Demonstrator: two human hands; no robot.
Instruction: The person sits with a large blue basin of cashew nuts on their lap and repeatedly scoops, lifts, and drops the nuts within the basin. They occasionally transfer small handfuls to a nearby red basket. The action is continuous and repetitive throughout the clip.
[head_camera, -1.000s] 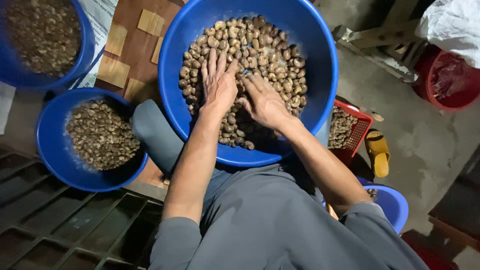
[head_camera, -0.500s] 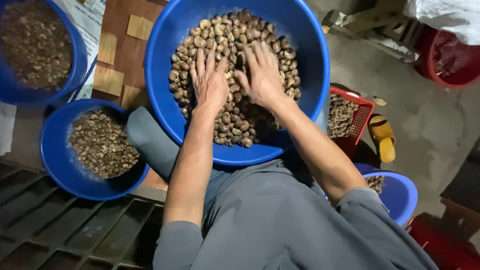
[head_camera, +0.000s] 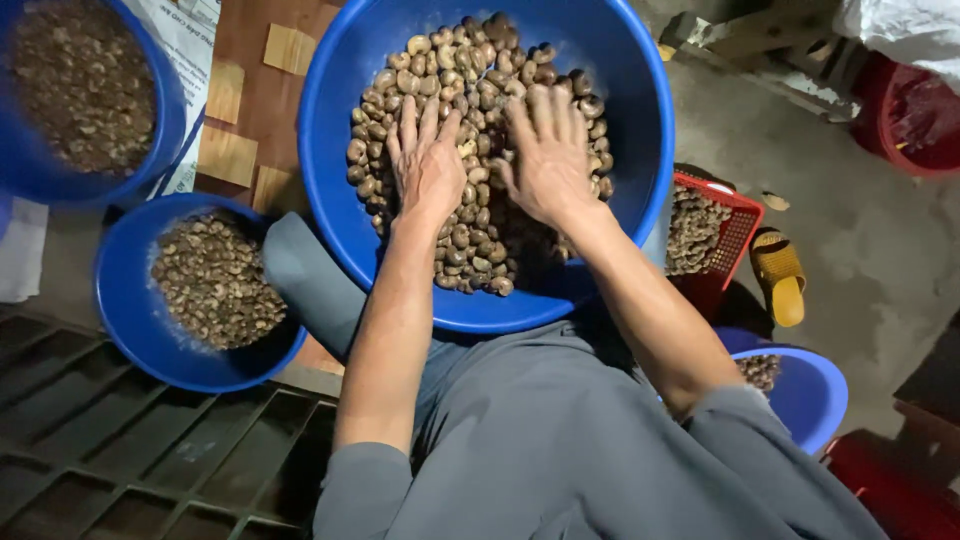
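A large blue basin (head_camera: 640, 150) rests on my lap, filled with brown cashew-like nuts (head_camera: 470, 70). My left hand (head_camera: 428, 165) lies flat on the nuts with its fingers spread, left of the heap's middle. My right hand (head_camera: 548, 150) lies palm down beside it, fingers spread toward the far rim. Neither hand grips anything. Both forearms reach out from grey sleeves, and my grey trousers fill the lower view.
A smaller blue basin (head_camera: 125, 320) of darker nut pieces stands at lower left, another blue basin (head_camera: 165, 130) at upper left. A red basket (head_camera: 735, 215) of nuts and a yellow sandal (head_camera: 780, 275) sit right. A blue bowl (head_camera: 810, 395) is lower right. A dark grate (head_camera: 120, 460) lies left.
Both hands slid forward over the nuts toward the far rim and flattened out, the right hand going from curled near my body to spread open.
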